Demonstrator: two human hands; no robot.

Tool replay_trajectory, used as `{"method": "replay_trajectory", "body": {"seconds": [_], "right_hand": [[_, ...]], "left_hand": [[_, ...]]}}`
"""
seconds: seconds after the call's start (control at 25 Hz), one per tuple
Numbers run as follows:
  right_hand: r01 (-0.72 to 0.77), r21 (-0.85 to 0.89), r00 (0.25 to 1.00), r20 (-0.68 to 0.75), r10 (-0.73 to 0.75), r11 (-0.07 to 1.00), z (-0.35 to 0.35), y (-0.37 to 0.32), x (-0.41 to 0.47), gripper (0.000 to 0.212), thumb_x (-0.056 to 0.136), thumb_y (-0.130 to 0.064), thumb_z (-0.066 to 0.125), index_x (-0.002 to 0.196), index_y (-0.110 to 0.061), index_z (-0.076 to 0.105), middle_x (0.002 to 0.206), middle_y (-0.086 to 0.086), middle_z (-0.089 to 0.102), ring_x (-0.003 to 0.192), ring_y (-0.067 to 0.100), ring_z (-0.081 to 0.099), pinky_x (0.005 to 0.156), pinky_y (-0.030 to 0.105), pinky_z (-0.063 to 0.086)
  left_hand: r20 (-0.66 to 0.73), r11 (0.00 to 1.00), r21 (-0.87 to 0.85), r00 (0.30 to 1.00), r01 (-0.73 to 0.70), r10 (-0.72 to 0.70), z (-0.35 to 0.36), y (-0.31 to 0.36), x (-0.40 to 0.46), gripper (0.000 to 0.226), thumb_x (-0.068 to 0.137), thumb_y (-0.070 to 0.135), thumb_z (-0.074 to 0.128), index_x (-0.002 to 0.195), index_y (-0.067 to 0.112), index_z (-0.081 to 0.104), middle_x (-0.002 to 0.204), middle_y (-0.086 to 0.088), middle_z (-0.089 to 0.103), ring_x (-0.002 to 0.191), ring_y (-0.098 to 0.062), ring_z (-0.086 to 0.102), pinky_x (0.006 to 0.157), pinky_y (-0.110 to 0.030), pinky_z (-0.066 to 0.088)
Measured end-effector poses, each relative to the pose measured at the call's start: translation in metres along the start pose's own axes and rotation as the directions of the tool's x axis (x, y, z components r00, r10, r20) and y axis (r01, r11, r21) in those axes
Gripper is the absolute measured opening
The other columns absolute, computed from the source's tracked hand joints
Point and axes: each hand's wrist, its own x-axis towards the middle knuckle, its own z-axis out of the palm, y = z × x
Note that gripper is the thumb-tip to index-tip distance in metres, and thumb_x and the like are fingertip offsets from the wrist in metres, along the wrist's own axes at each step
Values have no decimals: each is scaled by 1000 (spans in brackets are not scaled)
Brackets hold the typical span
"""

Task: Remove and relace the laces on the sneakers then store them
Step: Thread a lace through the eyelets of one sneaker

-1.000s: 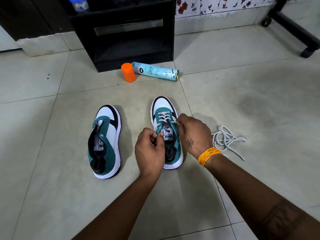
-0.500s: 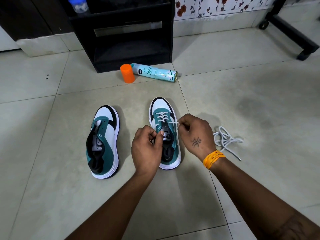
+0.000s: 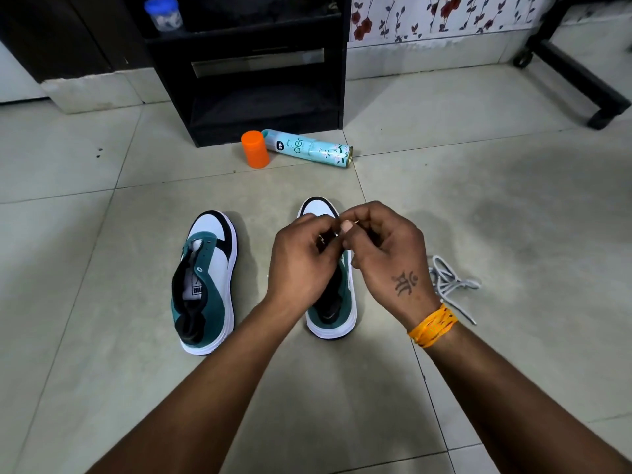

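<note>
Two teal, white and black sneakers stand on the tiled floor. The left sneaker (image 3: 208,282) has no lace in its eyelets. My hands hide the laced part of the right sneaker (image 3: 331,319). My left hand (image 3: 301,260) and right hand (image 3: 386,254) meet above its tongue, fingers curled. Each pinches the white lace of that shoe, and the lace is almost wholly hidden between the fingertips. A loose white lace (image 3: 448,280) lies in a heap on the floor just right of my right wrist.
An orange cap (image 3: 254,148) and a teal spray can (image 3: 309,148) lying on its side sit ahead of the shoes. Behind them stands a black cabinet (image 3: 266,80) with a blue-lidded jar (image 3: 162,13). A wheeled black frame (image 3: 581,80) is at the far right.
Both hands have come together and moved up toward the shoe's toe, covering the crossed lace that showed before. The sneakers and the loose lace have not moved.
</note>
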Motion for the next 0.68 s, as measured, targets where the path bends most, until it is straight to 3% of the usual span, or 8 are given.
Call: {"method": "replay_trajectory", "body": {"seconds": [0.08, 0.16, 0.24, 0.32, 0.4, 0.56, 0.68], "right_hand": [[-66, 57, 998, 0, 66, 996, 1, 1, 3, 15, 100, -15, 57, 103, -21, 70, 73, -1, 70, 62, 13, 66, 62, 36, 56], [-67, -51, 993, 92, 71, 996, 2, 6, 10, 20, 98, -15, 54, 104, -23, 71, 69, -3, 68, 60, 13, 63, 62, 33, 53], [-30, -126, 966, 253, 62, 992, 5, 9, 15, 22, 96, -11, 54, 93, -25, 70, 64, -12, 63, 60, 6, 56, 62, 27, 45], [-32, -97, 948, 314, 60, 995, 8, 9, 16, 26, 97, -9, 54, 82, -27, 65, 61, -14, 60, 59, 4, 52, 62, 26, 41], [-38, -123, 962, 262, 69, 992, 9, 18, 16, 20, 97, -16, 57, 80, -24, 64, 63, -12, 62, 61, 7, 56, 63, 30, 46], [-76, -513, 988, 77, 134, 855, 0, 45, 16, 9, 94, -25, 59, 86, -26, 63, 74, -5, 68, 79, 27, 67, 70, 37, 50], [13, -509, 994, 102, 45, 860, 1, 38, 14, 14, 92, -22, 64, 105, -26, 67, 69, -9, 63, 74, 19, 63, 68, 33, 49]], "left_hand": [[-11, 994, -95, 998, 56, -57, -6, 3, 0, 14, 88, 7, 68, 84, 18, 75, 75, 8, 71, 70, -10, 66, 68, -31, 53], [-27, 976, -179, 991, 124, -131, -9, 6, -1, 13, 91, 7, 70, 87, 17, 76, 78, 8, 75, 71, -9, 69, 69, -25, 52], [-39, 964, -229, 988, 137, -149, -9, 6, -5, 8, 93, 11, 72, 91, 16, 77, 83, 5, 76, 74, -14, 71, 70, -30, 56], [-58, 955, -260, 985, 142, -163, -9, 6, -8, 7, 94, 12, 71, 92, 16, 76, 83, 3, 76, 75, -17, 72, 72, -33, 58], [-98, 949, -283, 979, 142, -176, -11, 5, -8, 8, 94, 11, 72, 90, 16, 76, 83, 4, 76, 75, -16, 71, 73, -33, 58], [-131, 925, -342, 966, 166, -221, -16, -5, -6, 9, 93, 9, 74, 87, 16, 76, 81, 4, 76, 74, -14, 70, 74, -44, 60], [-121, 912, -357, 959, 199, -257, -15, -7, -7, 10, 93, 9, 74, 86, 16, 76, 80, 2, 76, 75, -16, 70, 75, -50, 61]]}}
